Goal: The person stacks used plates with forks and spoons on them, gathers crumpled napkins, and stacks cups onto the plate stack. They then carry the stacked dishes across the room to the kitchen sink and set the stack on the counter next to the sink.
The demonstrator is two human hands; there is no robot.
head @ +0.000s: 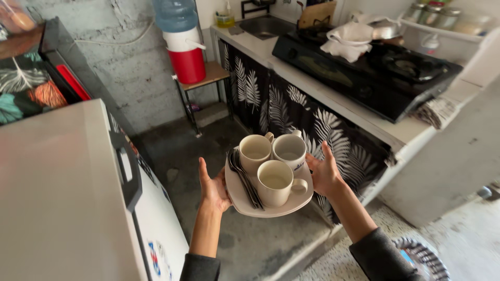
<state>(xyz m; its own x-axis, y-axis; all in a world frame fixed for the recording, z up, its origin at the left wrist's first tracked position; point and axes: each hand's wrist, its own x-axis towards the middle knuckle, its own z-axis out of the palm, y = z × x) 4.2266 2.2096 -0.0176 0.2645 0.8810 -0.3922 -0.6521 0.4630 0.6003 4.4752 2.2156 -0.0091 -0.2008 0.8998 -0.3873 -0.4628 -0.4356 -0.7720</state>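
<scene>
Plate [271, 211]: cream, rounded-square, held level in front of the person, above the concrete floor [245, 244] between the white appliance and the table.
Left hand [214, 190]: grip pressed flat against the plate's left edge, fingers pointed up, palm turned inward.
Right hand [325, 171]: grip spread wide along the plate's right edge, fingers up, thumb toward the mugs.
Mugs: three cream mugs stood upright on the plate, close together; the back-left mug [255, 152] and the back-right mug [289, 151] touched side by side, and the front mug [275, 182] sat just before them with its handle to the right.
Spoons [244, 179]: dark cutlery lay in a bundle along the plate's left side, just beside the mugs.
Table [333, 104]: pale counter ran along the right, with a black curtain [291, 112] printed with white leaves hung beneath it.
Stove [364, 73]: black two-burner cooktop sat on the table, a white cloth [346, 44] heaped at its far end.
Sink [265, 26]: metal basin lay at the far end of the table.
Water dispenser [185, 49]: red and white, topped by a blue bottle, stood on a small stool [211, 78] by the wall.
White appliance [62, 192]: filled the left foreground, with a dark handle.
</scene>
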